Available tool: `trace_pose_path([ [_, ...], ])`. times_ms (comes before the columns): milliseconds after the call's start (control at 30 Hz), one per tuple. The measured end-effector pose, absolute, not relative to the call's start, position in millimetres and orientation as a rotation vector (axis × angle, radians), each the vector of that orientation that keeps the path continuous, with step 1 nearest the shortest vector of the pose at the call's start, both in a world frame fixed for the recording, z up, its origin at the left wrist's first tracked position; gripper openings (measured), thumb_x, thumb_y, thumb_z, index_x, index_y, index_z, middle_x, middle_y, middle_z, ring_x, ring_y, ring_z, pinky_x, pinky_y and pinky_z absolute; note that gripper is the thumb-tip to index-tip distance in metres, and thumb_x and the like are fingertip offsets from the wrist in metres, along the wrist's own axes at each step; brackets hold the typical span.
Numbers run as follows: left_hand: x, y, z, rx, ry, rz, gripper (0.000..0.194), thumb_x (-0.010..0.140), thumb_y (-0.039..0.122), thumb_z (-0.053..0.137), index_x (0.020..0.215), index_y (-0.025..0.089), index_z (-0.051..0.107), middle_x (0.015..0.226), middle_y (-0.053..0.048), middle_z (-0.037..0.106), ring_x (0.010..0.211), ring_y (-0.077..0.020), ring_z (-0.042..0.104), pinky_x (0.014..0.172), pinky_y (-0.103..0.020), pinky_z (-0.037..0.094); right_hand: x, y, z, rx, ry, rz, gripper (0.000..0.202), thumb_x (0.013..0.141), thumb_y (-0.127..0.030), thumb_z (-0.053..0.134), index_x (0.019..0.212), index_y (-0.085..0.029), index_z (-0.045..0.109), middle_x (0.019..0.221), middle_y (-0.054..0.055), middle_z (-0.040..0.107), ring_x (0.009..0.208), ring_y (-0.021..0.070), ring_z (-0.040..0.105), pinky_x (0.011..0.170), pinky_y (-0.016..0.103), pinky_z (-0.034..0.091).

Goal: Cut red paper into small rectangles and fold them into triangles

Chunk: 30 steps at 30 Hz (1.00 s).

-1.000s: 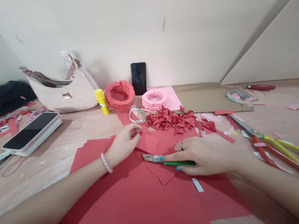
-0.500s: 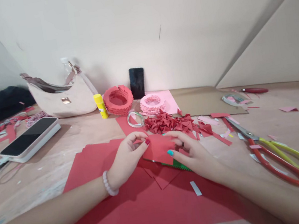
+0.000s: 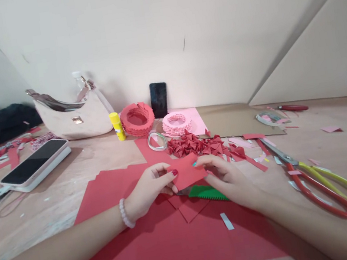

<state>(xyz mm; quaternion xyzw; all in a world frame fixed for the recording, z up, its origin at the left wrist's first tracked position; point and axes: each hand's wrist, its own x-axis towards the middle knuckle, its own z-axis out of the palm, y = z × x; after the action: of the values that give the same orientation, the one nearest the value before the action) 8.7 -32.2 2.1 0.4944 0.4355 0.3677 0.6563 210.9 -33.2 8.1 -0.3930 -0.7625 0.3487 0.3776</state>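
A small red paper piece is held up between both hands. My left hand pinches its left edge, thumb on top. At the right edge my right hand grips it between thumb and fingers. Below the piece lies a green-handled knife, its blade partly hidden by the paper. Large red paper sheets spread under both forearms. Just beyond the hands sits a heap of folded red paper triangles.
Behind the heap stand a red paper ring, a pink paper ring, a yellow glue stick and a leaning phone. Large scissors lie to the right. At left are a white device and a handbag.
The red paper piece has turned and tilted upward between my hands. More of the green knife handle shows beneath it. My right thumb has shifted from the paper's face to its edge.
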Motion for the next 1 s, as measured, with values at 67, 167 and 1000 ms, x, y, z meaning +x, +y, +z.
trace_pose_path([
  [67, 8.5, -32.2, 1.4, 1.091, 0.94, 0.836, 0.023, 0.071, 0.034, 0.062, 0.077, 0.013, 0.053, 0.063, 0.002, 0.056, 0.05, -0.0069, 0.055, 0.051, -0.018, 0.045, 211.8, -30.8, 5.3, -1.001, -1.963, 0.909, 0.025, 0.072, -0.011, 0.047, 0.094, -0.024, 0.052, 0.097, 0.003, 0.057, 0.089, 0.0172, 0.054, 0.076, 0.03, 0.044],
  [167, 8.7, -32.3, -0.7, 1.148, 0.905, 0.805, 0.024, 0.072, 0.035, 0.06, 0.077, 0.013, 0.052, 0.06, 0.001, 0.057, 0.048, -0.0081, 0.056, 0.049, -0.019, 0.045, 211.5, -29.1, 5.0, -1.009, -1.929, 0.95, 0.012, 0.074, -0.016, 0.052, 0.084, -0.023, 0.055, 0.089, 0.001, 0.058, 0.086, 0.0155, 0.054, 0.076, 0.028, 0.043],
  [1000, 2.4, -45.5, -3.6, 2.11, 0.653, 0.562, 0.03, 0.079, 0.022, 0.045, 0.052, 0.016, 0.032, 0.049, 0.006, 0.028, 0.046, -0.0056, 0.025, 0.044, -0.018, 0.023, 175.2, -78.2, -7.0, -0.924, -1.492, 1.659, 0.015, 0.084, -0.034, 0.046, 0.09, -0.023, 0.04, 0.074, -0.004, 0.036, 0.067, 0.0097, 0.036, 0.065, 0.021, 0.034],
])
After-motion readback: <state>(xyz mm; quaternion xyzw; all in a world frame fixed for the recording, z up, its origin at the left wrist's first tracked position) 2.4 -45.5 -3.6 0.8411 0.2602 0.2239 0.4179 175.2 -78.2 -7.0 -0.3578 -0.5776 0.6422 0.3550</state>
